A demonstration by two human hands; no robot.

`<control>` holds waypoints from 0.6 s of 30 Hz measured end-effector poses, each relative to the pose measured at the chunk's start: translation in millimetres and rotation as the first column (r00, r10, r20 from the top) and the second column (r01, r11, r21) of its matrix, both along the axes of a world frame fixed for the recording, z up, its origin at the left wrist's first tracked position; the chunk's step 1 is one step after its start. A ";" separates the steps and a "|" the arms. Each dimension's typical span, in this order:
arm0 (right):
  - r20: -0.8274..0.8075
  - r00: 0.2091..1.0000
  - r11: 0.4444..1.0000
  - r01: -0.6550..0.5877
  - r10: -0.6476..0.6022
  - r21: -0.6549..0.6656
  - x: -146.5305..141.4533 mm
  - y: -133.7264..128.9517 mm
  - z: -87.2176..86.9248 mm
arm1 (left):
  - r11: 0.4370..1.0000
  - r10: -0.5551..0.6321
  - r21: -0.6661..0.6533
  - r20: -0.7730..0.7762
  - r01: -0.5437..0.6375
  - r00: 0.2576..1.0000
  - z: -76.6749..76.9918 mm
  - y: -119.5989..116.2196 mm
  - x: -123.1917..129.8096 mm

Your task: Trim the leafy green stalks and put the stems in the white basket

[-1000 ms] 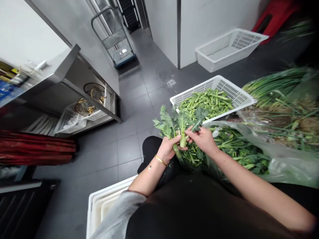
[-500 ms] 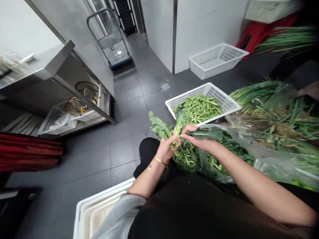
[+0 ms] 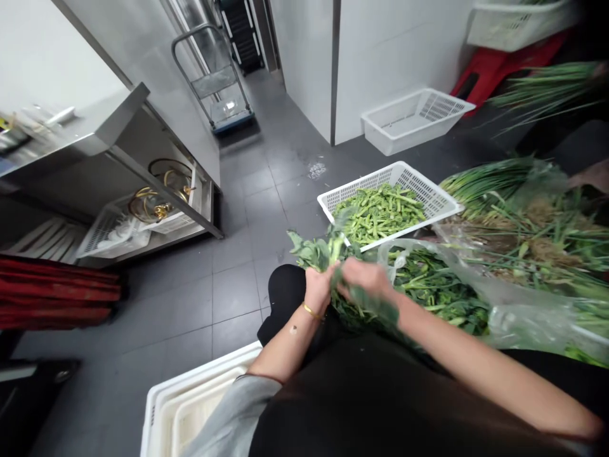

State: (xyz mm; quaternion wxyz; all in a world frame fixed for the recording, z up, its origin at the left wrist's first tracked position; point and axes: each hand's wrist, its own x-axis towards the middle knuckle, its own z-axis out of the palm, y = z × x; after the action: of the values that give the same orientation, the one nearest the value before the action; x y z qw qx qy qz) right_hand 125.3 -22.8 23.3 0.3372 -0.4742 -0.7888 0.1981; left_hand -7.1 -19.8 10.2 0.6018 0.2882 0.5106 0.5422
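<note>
My left hand [image 3: 318, 285], with a gold bangle at its wrist, is closed around a leafy green vegetable stalk [image 3: 335, 246], its leaves pointing away from me. Right beside it, my right hand [image 3: 364, 278] is smeared by motion, its fingers curled in. A dark green leaf [image 3: 380, 308] trails blurred beneath that hand and seems gripped in it. Under and beyond my right wrist lies an open clear plastic bag [image 3: 404, 254] full of leafy greens [image 3: 438, 285]. Cut green stems [image 3: 380, 212] fill the white basket [image 3: 442, 203] just ahead of my hands.
Bundles of scallions [image 3: 495, 181] lie at right; another person's hand [image 3: 600, 71] holds more scallions. A second white basket [image 3: 404, 136] stands by the wall, near a red stool [image 3: 495, 60]. Farther off are a trolley [image 3: 231, 117] and, left, a steel counter [image 3: 118, 120]. White crates [image 3: 159, 406] sit beside me.
My right hand has gone from outstretched fingers to a curled grip, moving slightly down with a leaf. My left hand still holds the stalk. The other person's scallions have shifted slightly.
</note>
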 end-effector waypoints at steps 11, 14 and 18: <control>-0.475 0.850 0.690 -0.204 -0.227 -0.695 25.3 23.8 18.0 | 0.887 -0.412 -0.043 0.378 0.460 0.829 -1.7 -7.3 -14.0; -0.353 0.884 0.722 -0.027 -0.305 -0.691 14.8 24.7 13.0 | 0.957 -0.291 0.030 0.136 0.289 0.947 -4.1 -4.9 -4.6; -0.555 0.728 0.795 -0.023 -0.403 -0.607 -4.1 14.4 -1.1 | 0.989 -0.148 0.044 0.079 0.145 0.986 -5.2 -2.0 10.2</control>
State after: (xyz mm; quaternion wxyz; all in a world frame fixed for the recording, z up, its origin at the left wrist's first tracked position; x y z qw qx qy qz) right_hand 121.1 -8.4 22.3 0.4529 -0.5341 -0.4637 0.5428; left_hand 3.1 -21.9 5.0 0.6548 0.3139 0.4526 0.5176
